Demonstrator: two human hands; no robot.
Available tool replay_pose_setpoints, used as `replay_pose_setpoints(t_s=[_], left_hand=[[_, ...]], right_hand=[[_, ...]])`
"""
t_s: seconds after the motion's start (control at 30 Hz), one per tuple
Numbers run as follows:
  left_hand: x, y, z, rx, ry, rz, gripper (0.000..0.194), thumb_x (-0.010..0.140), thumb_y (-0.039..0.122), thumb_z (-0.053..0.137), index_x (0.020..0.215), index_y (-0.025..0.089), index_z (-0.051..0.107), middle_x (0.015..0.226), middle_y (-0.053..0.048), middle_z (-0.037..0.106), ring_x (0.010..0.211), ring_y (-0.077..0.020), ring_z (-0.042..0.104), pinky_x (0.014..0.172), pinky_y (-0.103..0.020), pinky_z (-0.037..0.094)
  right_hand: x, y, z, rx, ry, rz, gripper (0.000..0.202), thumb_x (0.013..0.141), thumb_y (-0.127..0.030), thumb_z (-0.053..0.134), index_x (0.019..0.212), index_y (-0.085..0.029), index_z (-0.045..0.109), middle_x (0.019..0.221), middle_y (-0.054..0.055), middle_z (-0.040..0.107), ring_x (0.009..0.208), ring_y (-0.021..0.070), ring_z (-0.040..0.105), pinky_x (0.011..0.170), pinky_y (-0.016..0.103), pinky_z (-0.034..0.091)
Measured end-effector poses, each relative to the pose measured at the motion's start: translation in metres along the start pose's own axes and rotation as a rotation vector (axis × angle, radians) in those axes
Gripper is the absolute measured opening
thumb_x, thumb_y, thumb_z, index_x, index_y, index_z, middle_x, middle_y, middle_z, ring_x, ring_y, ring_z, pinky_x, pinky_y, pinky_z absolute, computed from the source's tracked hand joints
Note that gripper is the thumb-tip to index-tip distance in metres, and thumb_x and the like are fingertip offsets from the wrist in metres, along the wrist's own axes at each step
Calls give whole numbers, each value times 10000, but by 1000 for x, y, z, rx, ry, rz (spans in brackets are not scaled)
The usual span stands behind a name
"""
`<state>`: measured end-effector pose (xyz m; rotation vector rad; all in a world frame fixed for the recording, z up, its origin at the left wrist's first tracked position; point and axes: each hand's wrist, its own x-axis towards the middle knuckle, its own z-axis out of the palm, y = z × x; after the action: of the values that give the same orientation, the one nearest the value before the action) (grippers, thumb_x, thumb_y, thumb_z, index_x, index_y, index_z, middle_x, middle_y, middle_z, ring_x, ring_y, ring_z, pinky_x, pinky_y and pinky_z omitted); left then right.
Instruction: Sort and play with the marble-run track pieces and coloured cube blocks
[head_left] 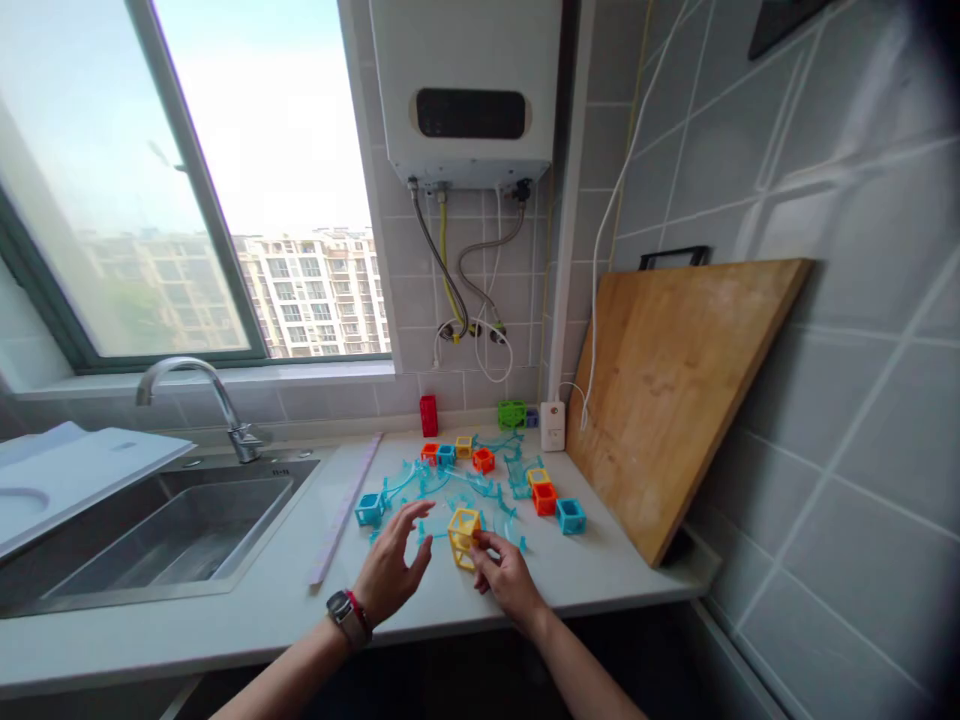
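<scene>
Between the fingers of my right hand (508,577) is a yellow open-frame toy block (464,527), held just above the counter near its front edge. My left hand (395,567) is to the left of that block, fingers apart and holding nothing. Close beyond my left hand sits a blue frame block (369,509). Translucent blue track pieces (457,485) lie scattered behind both hands. To the right stand an orange block (544,498) and another blue block (571,516). Farther back are a red-orange block (484,460) and a small yellow block (464,446).
A steel sink (172,530) with a faucet (199,390) is at left. A pale strip (346,510) lies beside it on the counter (277,625). A large wooden board (675,380) leans at right. A red block (428,415) and green block (511,414) stand by the back wall.
</scene>
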<state>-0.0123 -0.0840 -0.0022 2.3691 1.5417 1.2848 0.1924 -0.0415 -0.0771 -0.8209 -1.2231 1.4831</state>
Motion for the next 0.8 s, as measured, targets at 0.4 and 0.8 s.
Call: replay_pose_setpoints(t_s=[0.4, 0.8], left_hand=[[159, -78, 7, 336, -362, -10, 408, 909, 221, 545, 1310, 176, 599, 1311, -142, 651, 1221, -298, 627, 1070, -466, 488], [223, -130, 94, 556, -582, -217, 400, 974, 352, 639, 1328, 173, 585, 1345, -119, 600, 1153, -264, 630, 961, -489, 553]], right_hand=[[-5, 5, -3, -1, -84, 49, 465, 849, -573, 708, 1113, -190, 712, 921, 78, 723, 566, 147, 617, 511, 275, 499], [-14, -9, -1, 30, -157, 73, 485, 909, -578, 645, 1140, -153, 674, 881, 55, 679, 664, 150, 628, 637, 284, 526]])
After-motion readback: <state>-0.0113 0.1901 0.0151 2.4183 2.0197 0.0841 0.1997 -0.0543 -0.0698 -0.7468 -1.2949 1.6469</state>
